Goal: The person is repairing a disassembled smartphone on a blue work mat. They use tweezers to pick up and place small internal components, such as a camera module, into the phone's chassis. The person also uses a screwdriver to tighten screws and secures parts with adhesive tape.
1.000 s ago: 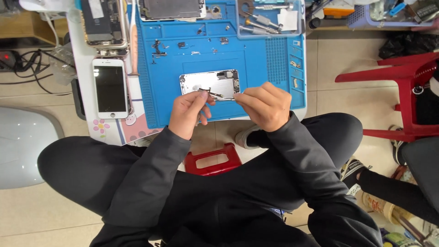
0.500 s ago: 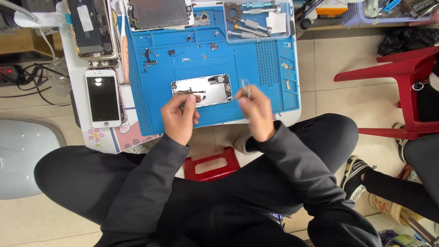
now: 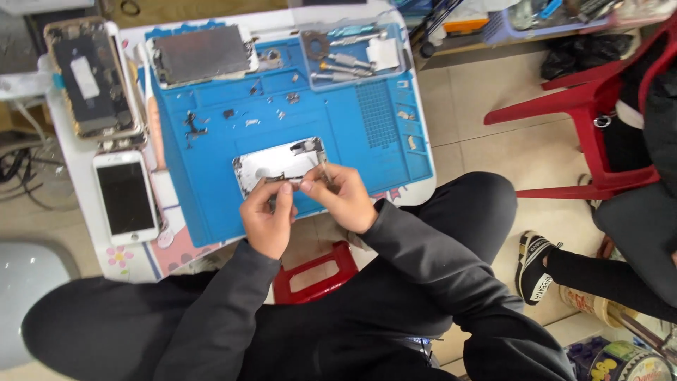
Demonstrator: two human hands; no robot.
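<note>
A silver phone back housing [image 3: 275, 164] lies on a blue repair mat [image 3: 211, 148]. My left hand [image 3: 268, 215] pinches a small dark part at the housing's near edge. My right hand [image 3: 344, 197] holds thin metal tweezers [image 3: 324, 169], their tip over the housing's right end. The two hands almost touch each other above the mat's front edge.
A white phone [image 3: 127, 197] lies left of the mat, an opened phone [image 3: 88, 77] behind it, and a screen panel [image 3: 201, 53] at the mat's back. A tool tray [image 3: 352, 56] holds screwdrivers. Red stools [image 3: 585, 106] stand right; another person's foot [image 3: 536, 271] is near.
My right hand, lifted off to the right half a second ago, has come back to the housing with the tweezers. My left hand stays on the near edge. The view has shifted.
</note>
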